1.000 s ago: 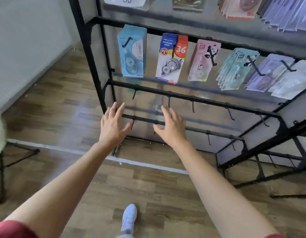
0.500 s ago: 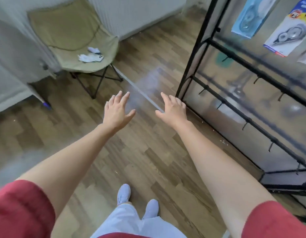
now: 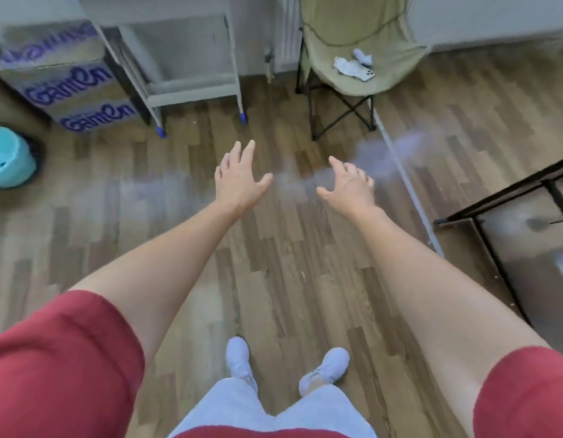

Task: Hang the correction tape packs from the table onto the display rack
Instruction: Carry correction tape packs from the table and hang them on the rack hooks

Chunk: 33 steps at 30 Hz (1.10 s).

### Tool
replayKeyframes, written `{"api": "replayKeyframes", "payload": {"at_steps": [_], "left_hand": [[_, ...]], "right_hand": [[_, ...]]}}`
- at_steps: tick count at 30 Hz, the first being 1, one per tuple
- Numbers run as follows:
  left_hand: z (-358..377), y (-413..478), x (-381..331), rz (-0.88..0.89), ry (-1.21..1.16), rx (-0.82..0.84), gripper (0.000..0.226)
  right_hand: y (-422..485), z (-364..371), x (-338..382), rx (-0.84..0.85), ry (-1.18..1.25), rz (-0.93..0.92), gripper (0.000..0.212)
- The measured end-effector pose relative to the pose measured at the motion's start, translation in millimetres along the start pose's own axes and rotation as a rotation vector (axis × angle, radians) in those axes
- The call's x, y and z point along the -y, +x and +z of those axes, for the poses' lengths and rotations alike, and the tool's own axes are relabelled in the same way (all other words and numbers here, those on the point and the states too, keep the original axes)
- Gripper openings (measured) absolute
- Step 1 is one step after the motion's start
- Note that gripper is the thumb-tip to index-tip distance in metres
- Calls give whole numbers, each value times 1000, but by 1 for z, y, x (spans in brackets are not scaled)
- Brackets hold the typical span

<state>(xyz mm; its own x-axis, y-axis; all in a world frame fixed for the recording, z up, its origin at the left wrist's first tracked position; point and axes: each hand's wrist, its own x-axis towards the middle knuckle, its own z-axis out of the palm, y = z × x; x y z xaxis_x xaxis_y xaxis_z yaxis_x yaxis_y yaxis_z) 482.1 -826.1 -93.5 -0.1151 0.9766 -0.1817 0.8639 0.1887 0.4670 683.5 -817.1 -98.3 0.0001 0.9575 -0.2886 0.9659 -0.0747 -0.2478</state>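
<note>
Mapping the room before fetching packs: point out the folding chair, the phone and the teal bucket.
folding chair (image 3: 352,23), head view, backrest fabric.
phone (image 3: 366,74), head view, its back.
teal bucket (image 3: 17,173), head view, outer wall.

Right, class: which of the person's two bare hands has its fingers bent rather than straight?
The right hand, nearer the black metal rack: its fingers bend downward, while the left hand holds them straight. Both hands are empty.

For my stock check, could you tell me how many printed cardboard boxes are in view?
3, stacked upper left: top box, middle box, bottom box; more may be hidden.
</note>
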Motion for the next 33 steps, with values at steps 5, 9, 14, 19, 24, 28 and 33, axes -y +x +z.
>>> {"api": "replayKeyframes", "payload": {"at_steps": [5, 9, 14, 19, 24, 28, 33], "left_hand": [[-64, 23, 107, -142, -6, -37, 68], [-104, 50, 164, -208, -18, -86, 68], [-144, 105, 209, -255, -32, -148, 68], [-189, 188, 239, -287, -28, -203, 68], [-241, 283, 259, -330, -49, -251, 68], [-272, 352, 267, -322, -56, -260, 69], [-303, 451, 278, -297, -64, -261, 70]], "right_hand": [[25, 24, 114, 4, -10, -84, 69], [55, 31, 192, 0, -24, -191, 68], [118, 27, 266, -15, -22, -278, 67], [209, 10, 330, -37, -30, -323, 66], [305, -25, 396, -63, -13, -370, 66], [370, -52, 437, -85, -5, -404, 65], [458, -75, 483, -100, -7, -391, 67]]}}
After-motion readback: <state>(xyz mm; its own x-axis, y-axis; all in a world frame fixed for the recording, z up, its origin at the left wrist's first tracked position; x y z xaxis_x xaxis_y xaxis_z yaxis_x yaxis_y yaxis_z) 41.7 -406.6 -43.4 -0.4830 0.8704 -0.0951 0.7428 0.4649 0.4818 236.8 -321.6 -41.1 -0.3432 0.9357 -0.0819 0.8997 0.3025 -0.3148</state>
